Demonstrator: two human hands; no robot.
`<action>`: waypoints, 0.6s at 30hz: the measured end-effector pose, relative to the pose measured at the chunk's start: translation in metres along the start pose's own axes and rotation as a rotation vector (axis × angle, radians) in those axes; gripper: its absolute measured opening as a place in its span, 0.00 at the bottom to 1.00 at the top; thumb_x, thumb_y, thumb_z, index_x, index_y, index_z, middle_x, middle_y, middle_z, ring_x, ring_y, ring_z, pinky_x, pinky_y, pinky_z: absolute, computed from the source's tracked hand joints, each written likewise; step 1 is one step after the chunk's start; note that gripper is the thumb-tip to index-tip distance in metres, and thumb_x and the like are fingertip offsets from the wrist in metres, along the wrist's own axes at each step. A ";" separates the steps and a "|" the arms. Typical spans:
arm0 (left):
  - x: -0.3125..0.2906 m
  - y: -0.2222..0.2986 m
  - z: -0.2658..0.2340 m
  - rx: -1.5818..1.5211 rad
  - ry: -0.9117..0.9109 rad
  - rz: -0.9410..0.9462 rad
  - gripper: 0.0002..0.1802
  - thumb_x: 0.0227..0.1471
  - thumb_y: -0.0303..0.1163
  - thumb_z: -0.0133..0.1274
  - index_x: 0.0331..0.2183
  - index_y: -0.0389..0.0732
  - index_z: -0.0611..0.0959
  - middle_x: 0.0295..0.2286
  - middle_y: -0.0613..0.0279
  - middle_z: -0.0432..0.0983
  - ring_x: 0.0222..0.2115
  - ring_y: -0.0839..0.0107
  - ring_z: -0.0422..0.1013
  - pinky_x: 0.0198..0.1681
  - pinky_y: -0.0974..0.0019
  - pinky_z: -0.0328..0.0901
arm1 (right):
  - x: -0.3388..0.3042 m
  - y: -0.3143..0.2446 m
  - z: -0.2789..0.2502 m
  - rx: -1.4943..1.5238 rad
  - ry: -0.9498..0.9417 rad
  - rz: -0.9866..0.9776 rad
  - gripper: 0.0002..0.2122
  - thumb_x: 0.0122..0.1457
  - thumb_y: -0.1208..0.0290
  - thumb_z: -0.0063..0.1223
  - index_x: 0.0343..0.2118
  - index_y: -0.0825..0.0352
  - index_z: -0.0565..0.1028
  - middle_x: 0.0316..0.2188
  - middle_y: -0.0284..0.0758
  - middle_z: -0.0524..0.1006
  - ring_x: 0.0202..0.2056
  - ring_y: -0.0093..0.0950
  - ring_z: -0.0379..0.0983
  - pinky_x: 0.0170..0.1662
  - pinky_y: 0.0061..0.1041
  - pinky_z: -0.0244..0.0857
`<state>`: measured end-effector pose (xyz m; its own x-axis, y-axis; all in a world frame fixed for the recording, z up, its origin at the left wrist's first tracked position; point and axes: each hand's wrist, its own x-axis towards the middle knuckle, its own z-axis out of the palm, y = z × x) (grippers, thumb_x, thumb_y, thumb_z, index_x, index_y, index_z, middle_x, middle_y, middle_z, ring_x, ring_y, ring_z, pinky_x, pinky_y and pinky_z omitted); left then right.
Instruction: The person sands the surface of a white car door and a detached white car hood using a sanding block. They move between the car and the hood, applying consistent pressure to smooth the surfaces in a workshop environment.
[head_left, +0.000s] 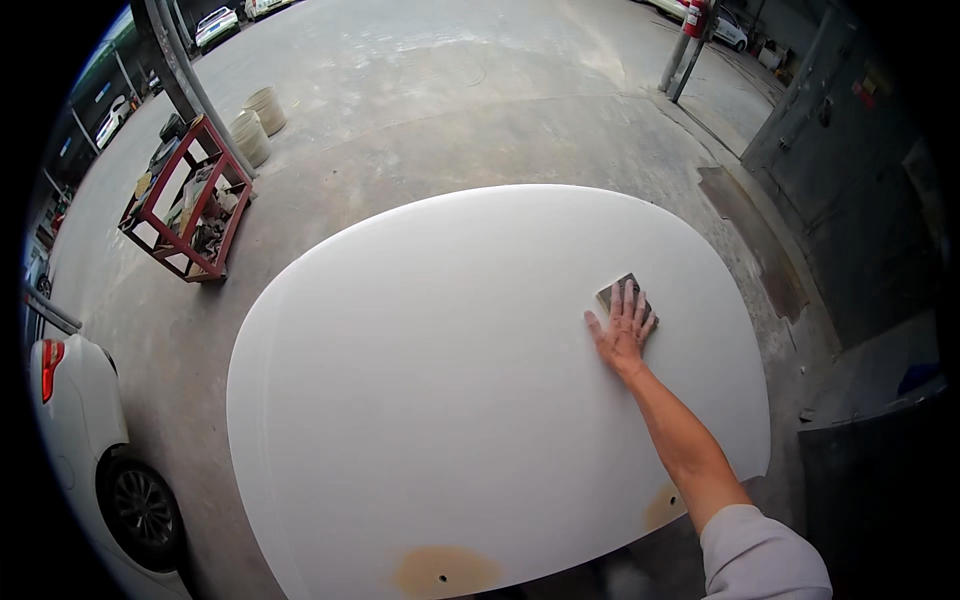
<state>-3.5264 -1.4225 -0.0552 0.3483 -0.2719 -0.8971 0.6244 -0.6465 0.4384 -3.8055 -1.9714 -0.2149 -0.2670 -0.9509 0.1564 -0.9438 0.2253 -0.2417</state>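
Place: you are in a vehicle workshop — concrete floor (420,105) | white car (80,410) at your left | more cars (216,27) farther off | red cart (180,242) of clutter | white panel (460,370) before you

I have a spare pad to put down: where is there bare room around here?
The white panel is bare left of the right hand, out to its curved left edge. Floor lies open beyond its far edge, between the red cart and the post at right. Crowded: the cart's shelves, and under that hand, where the grey pad sits.
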 end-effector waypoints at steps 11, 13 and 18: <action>-0.013 -0.009 -0.053 -0.339 0.146 0.033 0.14 0.50 0.25 0.56 0.22 0.46 0.67 0.13 0.69 0.61 0.12 0.78 0.58 0.15 0.72 0.55 | -0.281 -0.406 0.054 0.321 -0.488 -1.145 0.38 0.56 0.37 0.41 0.64 0.57 0.57 0.68 0.33 0.46 0.69 0.39 0.33 0.69 0.51 0.25; -0.015 0.009 -0.033 -0.333 0.098 0.123 0.14 0.51 0.25 0.56 0.22 0.47 0.66 0.13 0.69 0.60 0.13 0.78 0.58 0.16 0.72 0.56 | -0.299 -0.394 0.056 0.322 -0.531 -1.336 0.35 0.58 0.39 0.40 0.64 0.56 0.58 0.67 0.32 0.49 0.69 0.37 0.35 0.69 0.49 0.26; -0.010 -0.006 -0.042 -0.194 0.047 0.061 0.14 0.51 0.24 0.54 0.22 0.47 0.67 0.12 0.67 0.60 0.12 0.75 0.59 0.15 0.70 0.56 | -0.195 -0.284 0.023 0.328 -0.324 -1.153 0.30 0.61 0.45 0.41 0.63 0.54 0.59 0.67 0.31 0.52 0.68 0.35 0.39 0.68 0.48 0.32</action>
<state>-3.5041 -1.3861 -0.0467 0.4189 -0.2698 -0.8670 0.7223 -0.4796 0.4982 -3.4812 -1.8547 -0.1984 0.7902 -0.5778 0.2041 -0.4902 -0.7959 -0.3554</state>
